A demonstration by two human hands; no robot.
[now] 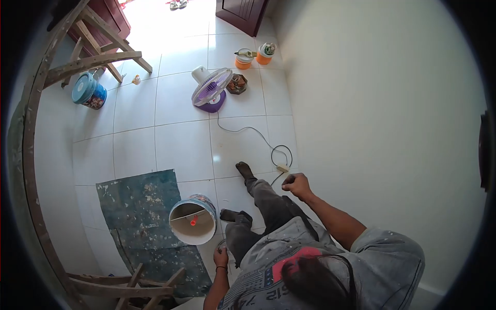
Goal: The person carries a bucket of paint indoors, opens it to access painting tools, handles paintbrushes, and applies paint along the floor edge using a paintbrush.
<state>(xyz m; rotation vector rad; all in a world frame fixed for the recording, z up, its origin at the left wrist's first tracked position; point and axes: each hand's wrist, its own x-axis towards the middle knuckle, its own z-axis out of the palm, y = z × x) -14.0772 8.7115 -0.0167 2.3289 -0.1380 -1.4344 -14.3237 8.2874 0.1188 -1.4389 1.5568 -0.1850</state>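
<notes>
My left hand [220, 256] hangs low beside my leg, its fingers curled in. A thin greyish curved edge shows by its fingertips, and I cannot make out what it is. My right hand [296, 186] is raised in front of the wall with fingers closed; anything inside them is hidden. Left of my feet stands a large white-lined bucket [177, 235], nearest my left hand. Across its inside lies a pale rod, with an orange-red piece [194, 221] at its middle. Below my right hand in the picture are my dark trousers, and a cream power socket [282, 168] lies on the floor near it.
A paint-spotted dark sheet [139, 206] covers floor at left. Wooden trestles [98, 62] stand along the left side, near a lidded blue bucket [89, 92]. Ahead are a purple-white fan [211, 90] with trailing cord, a brown octagonal object [237, 84] and small orange-white tubs [243, 60].
</notes>
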